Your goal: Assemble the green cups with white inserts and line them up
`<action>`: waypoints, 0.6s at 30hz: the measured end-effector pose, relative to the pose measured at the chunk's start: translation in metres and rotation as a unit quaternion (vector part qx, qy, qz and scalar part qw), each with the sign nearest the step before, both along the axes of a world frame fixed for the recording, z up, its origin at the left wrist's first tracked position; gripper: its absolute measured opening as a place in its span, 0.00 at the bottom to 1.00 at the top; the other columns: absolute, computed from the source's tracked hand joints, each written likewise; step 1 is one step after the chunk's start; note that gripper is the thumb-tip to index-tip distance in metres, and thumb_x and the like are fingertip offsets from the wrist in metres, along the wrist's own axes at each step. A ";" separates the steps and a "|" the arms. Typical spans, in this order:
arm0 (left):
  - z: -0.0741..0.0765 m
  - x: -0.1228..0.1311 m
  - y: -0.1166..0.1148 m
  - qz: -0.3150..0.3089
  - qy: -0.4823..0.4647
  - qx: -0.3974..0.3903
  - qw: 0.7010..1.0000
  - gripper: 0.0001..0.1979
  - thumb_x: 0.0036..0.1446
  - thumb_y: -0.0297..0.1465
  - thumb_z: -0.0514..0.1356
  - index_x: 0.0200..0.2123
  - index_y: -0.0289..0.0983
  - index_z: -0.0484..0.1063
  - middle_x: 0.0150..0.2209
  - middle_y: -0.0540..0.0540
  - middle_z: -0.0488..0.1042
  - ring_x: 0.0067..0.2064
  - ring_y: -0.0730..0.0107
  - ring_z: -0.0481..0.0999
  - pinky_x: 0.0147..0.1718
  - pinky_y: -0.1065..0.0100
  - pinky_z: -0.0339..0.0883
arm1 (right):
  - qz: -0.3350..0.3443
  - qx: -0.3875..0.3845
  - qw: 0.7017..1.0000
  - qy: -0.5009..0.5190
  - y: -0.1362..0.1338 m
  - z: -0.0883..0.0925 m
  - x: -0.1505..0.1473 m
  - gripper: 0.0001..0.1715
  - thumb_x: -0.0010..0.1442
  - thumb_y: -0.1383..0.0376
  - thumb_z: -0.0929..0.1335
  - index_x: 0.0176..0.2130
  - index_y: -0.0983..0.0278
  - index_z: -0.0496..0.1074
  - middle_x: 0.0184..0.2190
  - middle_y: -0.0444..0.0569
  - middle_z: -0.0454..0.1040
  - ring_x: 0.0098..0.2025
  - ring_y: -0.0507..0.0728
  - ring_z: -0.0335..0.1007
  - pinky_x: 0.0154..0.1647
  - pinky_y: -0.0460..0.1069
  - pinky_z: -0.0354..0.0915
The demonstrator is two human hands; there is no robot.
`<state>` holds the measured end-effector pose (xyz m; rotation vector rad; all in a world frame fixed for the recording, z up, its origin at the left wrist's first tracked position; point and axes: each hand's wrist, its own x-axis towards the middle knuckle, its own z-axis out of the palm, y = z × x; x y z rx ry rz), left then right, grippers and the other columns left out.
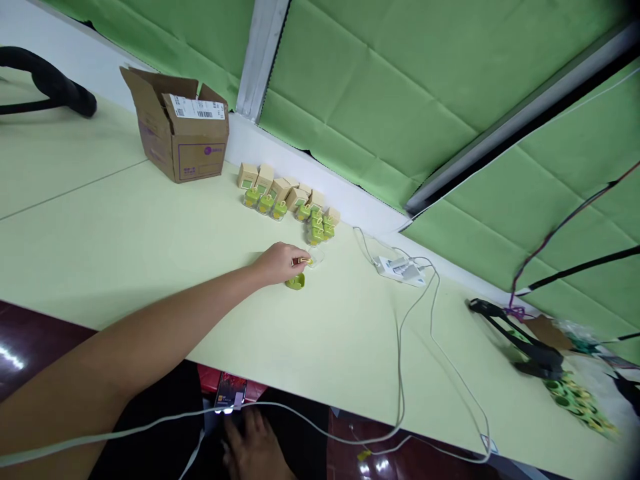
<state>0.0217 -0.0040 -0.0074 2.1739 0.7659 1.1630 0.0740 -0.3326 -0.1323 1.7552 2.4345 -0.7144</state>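
Note:
My left hand (279, 263) reaches far out over the pale green table (125, 233). Its fingers are pinched on a small yellow piece (305, 261) at the edge of a clear plastic wrapper (317, 255). A small green round item (295, 283) lies right under the hand. Just beyond stands a row of small tan boxes (280, 187) with several green items (265, 202) in clear wrap before them. My right hand (254, 445) rests below the table's near edge, fingers spread on dark cloth, holding nothing, next to a phone (231, 393).
An open cardboard box (180, 127) stands at the back left. A white power adapter (400, 269) with cables (400, 373) trailing over the front edge lies to the right. A black clamp (525, 343) and more green pieces (580, 399) are at the far right. Green cloth lines the wall.

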 end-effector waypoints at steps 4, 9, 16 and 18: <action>0.000 0.000 -0.001 -0.003 0.001 -0.012 1.000 0.11 0.59 0.30 0.62 0.41 0.39 0.84 0.33 0.49 0.83 0.33 0.70 0.79 0.38 0.70 0.70 | -0.044 -0.039 0.998 0.018 0.003 -0.041 0.029 0.38 0.67 0.53 0.69 0.72 0.49 0.59 0.71 0.56 0.62 0.71 0.73 0.60 0.68 0.70 0.60; 0.003 -0.002 -0.002 -0.011 0.013 -0.007 1.000 0.11 0.60 0.32 0.61 0.41 0.39 0.84 0.34 0.49 0.83 0.33 0.69 0.79 0.38 0.68 0.70 | -0.041 -0.083 0.994 0.059 0.004 -0.048 0.035 0.38 0.67 0.47 0.67 0.71 0.42 0.57 0.74 0.51 0.57 0.74 0.74 0.52 0.71 0.74 0.52; 0.004 -0.002 -0.003 -0.011 0.016 -0.013 1.000 0.11 0.60 0.33 0.61 0.41 0.40 0.84 0.35 0.49 0.84 0.34 0.69 0.80 0.39 0.68 0.71 | -0.060 -0.075 0.991 0.094 0.002 -0.046 0.036 0.36 0.68 0.47 0.66 0.71 0.40 0.57 0.75 0.48 0.55 0.75 0.73 0.50 0.73 0.74 0.50; 0.003 -0.002 -0.003 -0.011 0.018 -0.016 1.000 0.11 0.60 0.33 0.61 0.42 0.40 0.84 0.36 0.49 0.84 0.34 0.69 0.80 0.39 0.68 0.72 | -0.056 -0.078 0.990 0.099 0.002 -0.047 0.037 0.37 0.67 0.47 0.67 0.71 0.39 0.56 0.75 0.48 0.55 0.75 0.73 0.50 0.73 0.73 0.50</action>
